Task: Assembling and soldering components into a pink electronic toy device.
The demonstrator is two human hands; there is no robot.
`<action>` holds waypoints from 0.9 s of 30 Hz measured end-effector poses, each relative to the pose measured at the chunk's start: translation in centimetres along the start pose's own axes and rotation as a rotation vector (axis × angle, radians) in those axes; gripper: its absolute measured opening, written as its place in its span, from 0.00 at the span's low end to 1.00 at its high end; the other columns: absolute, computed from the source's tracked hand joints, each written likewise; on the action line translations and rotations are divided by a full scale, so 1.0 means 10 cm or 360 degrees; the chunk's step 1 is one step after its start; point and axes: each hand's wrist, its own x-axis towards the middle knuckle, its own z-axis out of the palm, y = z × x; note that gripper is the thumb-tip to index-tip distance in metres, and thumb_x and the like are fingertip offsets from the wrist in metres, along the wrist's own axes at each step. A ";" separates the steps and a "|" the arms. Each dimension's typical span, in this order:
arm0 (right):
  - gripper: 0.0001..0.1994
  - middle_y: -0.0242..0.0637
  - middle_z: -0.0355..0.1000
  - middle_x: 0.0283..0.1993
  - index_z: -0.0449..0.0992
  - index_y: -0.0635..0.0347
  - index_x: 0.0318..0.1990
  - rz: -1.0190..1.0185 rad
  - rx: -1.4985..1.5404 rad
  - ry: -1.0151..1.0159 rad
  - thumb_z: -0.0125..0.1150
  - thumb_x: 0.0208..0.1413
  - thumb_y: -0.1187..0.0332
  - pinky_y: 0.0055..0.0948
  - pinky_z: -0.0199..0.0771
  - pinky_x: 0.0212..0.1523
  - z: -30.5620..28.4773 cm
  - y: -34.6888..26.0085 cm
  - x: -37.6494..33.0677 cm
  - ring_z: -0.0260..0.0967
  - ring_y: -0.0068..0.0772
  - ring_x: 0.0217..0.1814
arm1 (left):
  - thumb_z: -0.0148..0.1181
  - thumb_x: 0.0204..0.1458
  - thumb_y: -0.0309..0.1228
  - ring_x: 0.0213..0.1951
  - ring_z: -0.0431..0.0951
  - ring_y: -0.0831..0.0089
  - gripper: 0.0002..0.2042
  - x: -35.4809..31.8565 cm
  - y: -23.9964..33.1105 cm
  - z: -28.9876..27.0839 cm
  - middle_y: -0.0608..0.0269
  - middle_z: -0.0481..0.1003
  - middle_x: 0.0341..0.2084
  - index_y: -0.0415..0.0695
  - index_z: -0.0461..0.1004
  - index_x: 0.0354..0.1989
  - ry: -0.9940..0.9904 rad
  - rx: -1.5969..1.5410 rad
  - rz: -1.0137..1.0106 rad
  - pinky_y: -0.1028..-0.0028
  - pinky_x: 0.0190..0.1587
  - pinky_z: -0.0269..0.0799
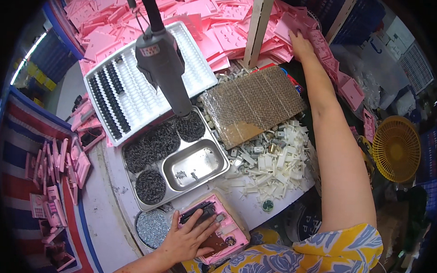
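My left hand [188, 239] lies flat, fingers spread, on a pink plastic toy casing [225, 228] with a dark board inside it, at the near edge of the white table [105, 205]. My right hand [301, 44] reaches far across, fingers resting on the heap of pink plastic casings [222, 21] at the back; whether it grips one I cannot tell. A grey powered screwdriver [163, 62] hangs from a black cable above the bench.
A white slotted tray [148, 81] holds rows of black parts. A metal tray [179, 154] holds piles of dark screws. Beside it lie white plastic pieces [275, 162], a bubble-wrapped brown board [253, 101], a yellow basket [396, 147], more pink casings [58, 174] at left.
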 end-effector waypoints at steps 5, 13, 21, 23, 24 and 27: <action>0.31 0.51 0.52 0.75 0.53 0.42 0.73 0.0094 0.0226 0.0117 0.45 0.62 0.72 0.53 0.75 0.58 0.21 -0.13 0.06 0.73 0.61 0.58 | 0.49 0.53 0.69 0.77 0.40 0.57 0.38 0.01 -0.04 -0.05 0.75 0.57 0.73 0.67 0.61 0.72 -0.0081 0.0037 -0.0022 0.30 0.68 0.25; 0.23 0.53 0.71 0.60 0.65 0.45 0.66 -0.0079 -0.0035 0.0564 0.46 0.63 0.69 0.50 0.83 0.43 0.38 -0.12 0.34 0.80 0.57 0.45 | 0.55 0.50 0.68 0.74 0.45 0.55 0.37 0.00 0.02 0.03 0.76 0.62 0.69 0.66 0.68 0.67 -0.0101 -0.0095 -0.0057 0.25 0.65 0.31; 0.15 0.54 0.79 0.46 0.73 0.60 0.53 0.0360 0.0313 0.0523 0.50 0.61 0.67 0.49 0.81 0.45 -0.02 0.06 0.23 0.80 0.55 0.45 | 0.54 0.50 0.69 0.74 0.47 0.50 0.36 -0.03 0.04 -0.03 0.72 0.63 0.68 0.66 0.69 0.66 -0.0114 0.0055 -0.0033 0.25 0.65 0.28; 0.14 0.52 0.79 0.42 0.76 0.56 0.51 0.0624 0.0523 0.0537 0.54 0.60 0.65 0.50 0.80 0.46 -0.25 0.48 0.07 0.79 0.55 0.45 | 0.52 0.51 0.70 0.73 0.47 0.47 0.37 0.02 0.04 -0.05 0.67 0.63 0.69 0.63 0.70 0.65 -0.0066 0.0077 0.0021 0.25 0.66 0.25; 0.15 0.51 0.79 0.45 0.77 0.59 0.50 0.0921 0.0784 0.0572 0.55 0.58 0.65 0.51 0.77 0.51 -0.39 0.57 0.01 0.78 0.57 0.47 | 0.51 0.51 0.70 0.74 0.46 0.46 0.38 0.02 0.06 -0.07 0.66 0.63 0.69 0.62 0.71 0.65 -0.0043 0.0145 0.0024 0.25 0.66 0.24; 0.15 0.54 0.78 0.49 0.74 0.59 0.53 0.1034 0.0925 0.0757 0.51 0.60 0.70 0.49 0.77 0.52 -0.63 0.83 -0.43 0.77 0.54 0.53 | 0.49 0.49 0.72 0.74 0.45 0.44 0.41 0.07 0.09 -0.07 0.62 0.62 0.70 0.58 0.69 0.67 0.0022 0.0248 0.0050 0.25 0.66 0.23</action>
